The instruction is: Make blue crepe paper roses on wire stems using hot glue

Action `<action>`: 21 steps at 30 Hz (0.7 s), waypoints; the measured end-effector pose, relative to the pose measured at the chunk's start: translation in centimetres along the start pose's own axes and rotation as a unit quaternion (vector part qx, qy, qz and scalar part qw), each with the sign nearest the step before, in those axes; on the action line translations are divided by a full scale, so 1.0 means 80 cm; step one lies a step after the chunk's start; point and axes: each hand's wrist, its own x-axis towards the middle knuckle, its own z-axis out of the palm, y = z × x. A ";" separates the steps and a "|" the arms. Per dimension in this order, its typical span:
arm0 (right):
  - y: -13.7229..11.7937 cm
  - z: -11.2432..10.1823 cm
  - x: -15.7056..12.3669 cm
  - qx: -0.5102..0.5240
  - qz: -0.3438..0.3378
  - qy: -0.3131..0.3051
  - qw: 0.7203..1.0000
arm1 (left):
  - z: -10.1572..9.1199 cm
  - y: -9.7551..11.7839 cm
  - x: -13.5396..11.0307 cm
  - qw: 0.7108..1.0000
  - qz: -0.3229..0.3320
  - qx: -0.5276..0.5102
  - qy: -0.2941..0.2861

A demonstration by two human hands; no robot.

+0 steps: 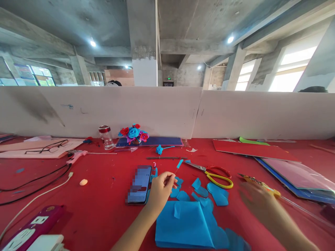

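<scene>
Across a red tabletop (99,216), pinched closed in the left grip (161,187): thin stem (176,169), with blue paper (179,163) at its far end. Near a yellow glue gun (273,191): right grip (256,202), blurred, hold impossible to tell. Farther back: lidded clear jar (106,138), contents unclear.

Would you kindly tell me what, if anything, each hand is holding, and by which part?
The left hand pinches a thin stem below the blue piece at its tip. The right hand is blurred near the yellow tool; whether it holds anything cannot be told.
</scene>
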 end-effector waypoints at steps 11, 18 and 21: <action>-0.110 0.152 -0.048 -0.244 -0.380 -0.313 0.836 | 0.000 -0.014 0.004 0.997 0.014 0.078 0.006; -0.093 0.129 -0.024 -0.024 -0.388 -0.262 0.883 | -0.004 -0.009 0.002 0.991 0.052 0.123 -0.001; -0.085 0.110 -0.013 0.088 -0.385 -0.076 0.916 | -0.007 -0.011 0.002 0.971 0.128 0.201 0.006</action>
